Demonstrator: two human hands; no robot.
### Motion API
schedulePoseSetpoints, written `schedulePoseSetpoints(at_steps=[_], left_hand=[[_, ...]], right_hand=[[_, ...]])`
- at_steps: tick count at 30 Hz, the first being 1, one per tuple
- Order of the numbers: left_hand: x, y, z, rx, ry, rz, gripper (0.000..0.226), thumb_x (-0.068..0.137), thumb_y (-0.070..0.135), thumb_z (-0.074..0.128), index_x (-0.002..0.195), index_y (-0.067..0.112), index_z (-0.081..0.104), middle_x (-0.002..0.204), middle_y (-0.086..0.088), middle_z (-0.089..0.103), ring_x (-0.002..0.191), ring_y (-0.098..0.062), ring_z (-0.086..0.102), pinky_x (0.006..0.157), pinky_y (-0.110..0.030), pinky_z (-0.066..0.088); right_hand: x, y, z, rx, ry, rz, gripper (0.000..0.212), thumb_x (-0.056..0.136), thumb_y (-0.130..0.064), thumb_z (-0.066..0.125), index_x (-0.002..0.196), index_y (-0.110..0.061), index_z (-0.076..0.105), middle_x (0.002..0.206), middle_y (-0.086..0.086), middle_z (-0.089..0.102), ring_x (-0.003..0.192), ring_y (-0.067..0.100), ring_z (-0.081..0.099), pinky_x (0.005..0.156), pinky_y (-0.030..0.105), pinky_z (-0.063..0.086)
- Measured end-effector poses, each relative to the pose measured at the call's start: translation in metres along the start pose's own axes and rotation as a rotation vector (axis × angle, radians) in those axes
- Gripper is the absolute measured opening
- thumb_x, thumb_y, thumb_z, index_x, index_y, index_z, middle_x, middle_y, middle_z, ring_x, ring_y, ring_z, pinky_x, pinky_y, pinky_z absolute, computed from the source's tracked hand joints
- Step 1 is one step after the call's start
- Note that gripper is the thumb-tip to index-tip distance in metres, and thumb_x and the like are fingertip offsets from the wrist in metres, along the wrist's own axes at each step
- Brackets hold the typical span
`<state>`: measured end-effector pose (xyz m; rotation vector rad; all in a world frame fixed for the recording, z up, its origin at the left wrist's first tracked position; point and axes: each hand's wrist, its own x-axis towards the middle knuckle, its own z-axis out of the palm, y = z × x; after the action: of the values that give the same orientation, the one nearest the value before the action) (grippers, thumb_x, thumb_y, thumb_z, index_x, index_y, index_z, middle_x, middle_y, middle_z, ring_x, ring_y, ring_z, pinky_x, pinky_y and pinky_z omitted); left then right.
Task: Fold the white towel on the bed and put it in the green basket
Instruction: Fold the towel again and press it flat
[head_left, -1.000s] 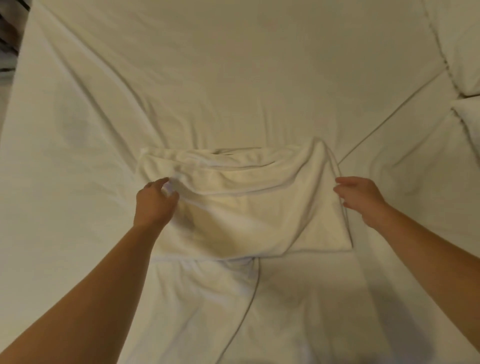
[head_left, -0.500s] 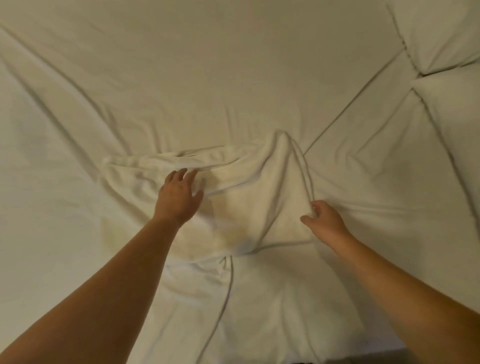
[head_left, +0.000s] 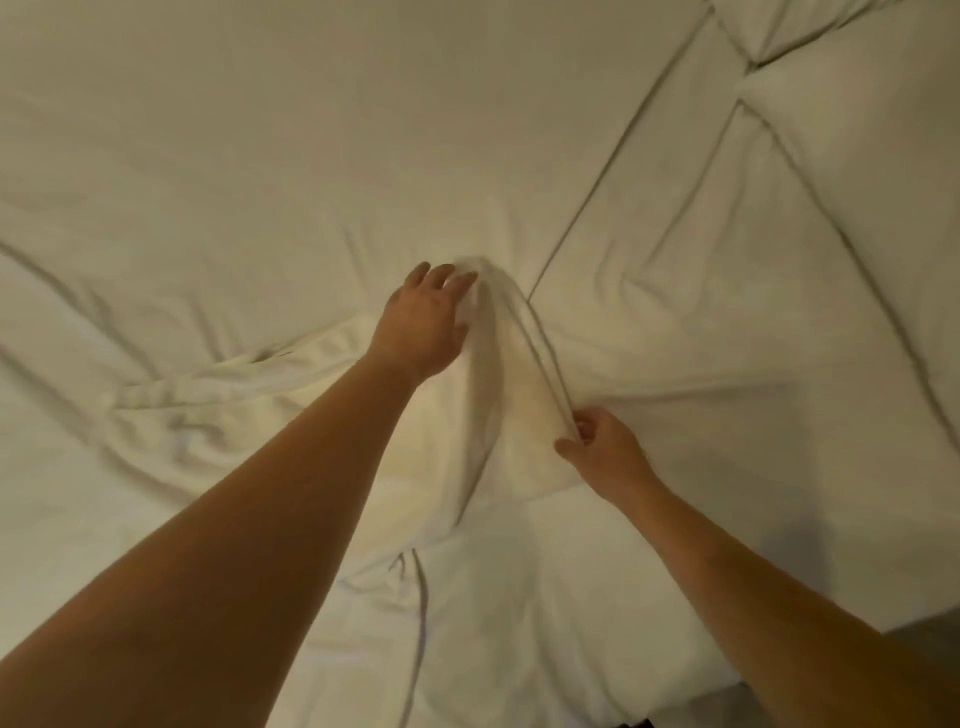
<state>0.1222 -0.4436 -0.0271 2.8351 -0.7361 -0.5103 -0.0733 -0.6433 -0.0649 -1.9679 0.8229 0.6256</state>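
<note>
The white towel (head_left: 498, 415) lies partly folded and rumpled on the bed (head_left: 260, 156), stretching from the middle of the view out to the left. My left hand (head_left: 426, 317) reaches across it and rests on its far right corner, fingers curled over the raised cloth. My right hand (head_left: 597, 447) pinches the towel's right edge lower down, near the front right corner. Between the two hands the right edge stands up in a ridge. No green basket is in view.
White pillows (head_left: 857, 130) lie at the upper right. The bed sheet is creased, with long fold lines running diagonally. The bed's near edge and a strip of dark floor (head_left: 924, 670) show at the lower right.
My left hand has moved from the towel's left side across to its far right corner. My right hand has slid down the right edge and pinched it. The towel has bunched up.
</note>
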Motion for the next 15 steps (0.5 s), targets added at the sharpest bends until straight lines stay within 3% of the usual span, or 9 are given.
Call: schedulePoseSetpoints(at_steps=[5, 10, 12, 15], left_hand=[[0.042, 0.028, 0.017, 0.129, -0.092, 0.155, 0.069, 0.09, 0.028, 0.069, 0.153, 0.026, 0.041, 0.158, -0.006, 0.041, 0.15, -0.034, 0.03, 0.124, -0.047, 0.024], [0.063, 0.035, 0.028, 0.23, -0.186, 0.235, 0.072, 0.089, 0.019, 0.073, 0.153, 0.03, 0.04, 0.16, 0.0, 0.035, 0.154, -0.031, 0.019, 0.126, -0.046, 0.013], [0.067, 0.034, 0.032, 0.234, -0.214, 0.259, 0.064, 0.089, 0.02, 0.071, 0.147, 0.032, 0.047, 0.156, 0.003, 0.04, 0.154, -0.027, 0.021, 0.126, -0.045, 0.013], [0.07, 0.034, 0.035, 0.255, -0.234, 0.283, 0.058, 0.086, 0.024, 0.074, 0.14, 0.027, 0.053, 0.15, 0.003, 0.047, 0.151, -0.024, 0.029, 0.125, -0.045, 0.014]], right_hand=[[0.003, 0.008, 0.001, -0.006, -0.017, -0.042, 0.042, 0.078, -0.023, 0.075, 0.117, -0.014, 0.063, 0.103, 0.003, 0.07, 0.087, 0.019, 0.065, 0.063, 0.021, 0.042], [0.009, 0.016, 0.0, -0.053, -0.088, -0.089, 0.027, 0.083, -0.025, 0.072, 0.106, -0.017, 0.061, 0.086, -0.004, 0.062, 0.076, 0.016, 0.056, 0.053, 0.012, 0.03], [0.01, 0.02, -0.003, -0.092, -0.108, -0.088, 0.018, 0.085, -0.027, 0.071, 0.091, -0.018, 0.056, 0.073, -0.008, 0.051, 0.069, 0.015, 0.05, 0.051, 0.013, 0.027], [0.011, 0.024, -0.007, -0.076, -0.115, -0.099, 0.028, 0.086, -0.027, 0.073, 0.075, -0.018, 0.048, 0.066, -0.006, 0.045, 0.057, 0.009, 0.041, 0.052, 0.021, 0.03]])
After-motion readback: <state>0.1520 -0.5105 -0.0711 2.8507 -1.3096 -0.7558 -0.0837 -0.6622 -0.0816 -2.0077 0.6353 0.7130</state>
